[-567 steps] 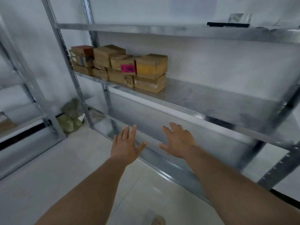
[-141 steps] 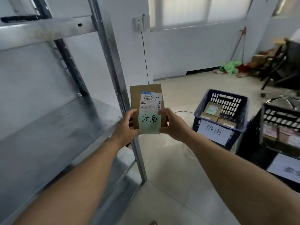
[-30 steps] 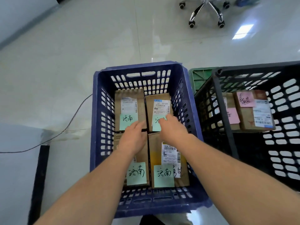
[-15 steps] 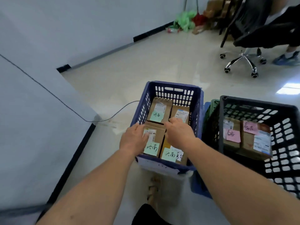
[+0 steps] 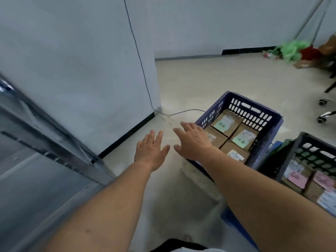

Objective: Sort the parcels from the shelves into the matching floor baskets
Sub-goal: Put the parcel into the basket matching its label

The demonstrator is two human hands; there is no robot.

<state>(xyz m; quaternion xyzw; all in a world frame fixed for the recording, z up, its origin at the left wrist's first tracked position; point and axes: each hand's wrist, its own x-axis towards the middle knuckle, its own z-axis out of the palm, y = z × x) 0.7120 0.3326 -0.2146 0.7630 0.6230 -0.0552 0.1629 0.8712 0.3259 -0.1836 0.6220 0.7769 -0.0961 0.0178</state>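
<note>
A blue floor basket (image 5: 263, 113) at the right holds several brown cardboard parcels (image 5: 225, 122) with green handwritten notes. My right hand (image 5: 192, 140) hovers with spread fingers at the basket's near left corner and holds nothing. My left hand (image 5: 151, 150) is stretched out flat over the floor to the left of the basket, empty too. A black basket (image 5: 305, 142) at the far right carries parcels with pink notes (image 5: 297, 179).
The metal shelf unit (image 5: 36, 160) fills the lower left, blurred. A white wall with a black cable (image 5: 143, 70) running down it stands behind. Office chair wheels (image 5: 322, 117) and green and red bags (image 5: 292, 50) lie at the far right.
Both hands have lifted out of the blue basket and moved left, leaving the parcel inside. The view has swung left toward the shelf unit.
</note>
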